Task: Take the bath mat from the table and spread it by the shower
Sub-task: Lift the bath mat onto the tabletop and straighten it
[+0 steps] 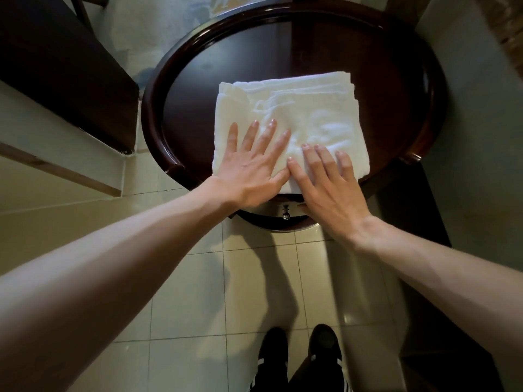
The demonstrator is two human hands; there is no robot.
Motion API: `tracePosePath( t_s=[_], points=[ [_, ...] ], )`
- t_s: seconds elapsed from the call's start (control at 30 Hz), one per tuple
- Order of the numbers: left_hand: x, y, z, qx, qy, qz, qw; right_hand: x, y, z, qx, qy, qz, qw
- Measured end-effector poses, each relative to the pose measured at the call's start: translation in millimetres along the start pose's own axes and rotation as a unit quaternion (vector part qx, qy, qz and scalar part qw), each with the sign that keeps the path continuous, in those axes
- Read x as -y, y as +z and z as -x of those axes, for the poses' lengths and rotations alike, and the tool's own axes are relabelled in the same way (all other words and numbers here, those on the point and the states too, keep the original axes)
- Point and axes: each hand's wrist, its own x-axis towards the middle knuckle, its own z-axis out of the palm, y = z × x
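Folded white bath mat lies on round dark bench, frame centre. Left hand and right hand both flat, fingers spread wide, pressing mat's near edge. Black shoes on tiled floor, bottom.

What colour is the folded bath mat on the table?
White, with no visible pattern; the head view shows the bath mat.

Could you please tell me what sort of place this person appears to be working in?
Probably a hotel or guest room, though I cannot be sure: a folded white bath mat lies on a round dark wooden table with a drawer knob, over a glossy tiled floor.
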Motion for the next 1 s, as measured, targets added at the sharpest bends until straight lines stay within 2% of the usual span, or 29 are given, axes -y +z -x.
tracePosePath(
  t_s=[0.17,0.27,0.57,0.83,1.0],
  points=[
    [-2,-3,3,0.005,-0.001,0.002,1.000,-13,-13,-12,0.092,0.005,-0.028,0.995],
    [-7,-3,9,0.004,-0.004,0.009,1.000,-13,-18,-12,0.114,0.009,-0.029,0.993],
    [-23,0,41,-0.001,0.007,-0.002,1.000,-6,-28,12,0.097,0.010,-0.012,0.995],
    [-47,0,82,0.007,0.004,0.027,1.000,1,-52,35,0.069,0.000,-0.069,0.995],
    [-52,-7,104,0.038,0.012,-0.002,0.999,3,-78,45,0.121,-0.006,-0.098,0.988]
  ],
)
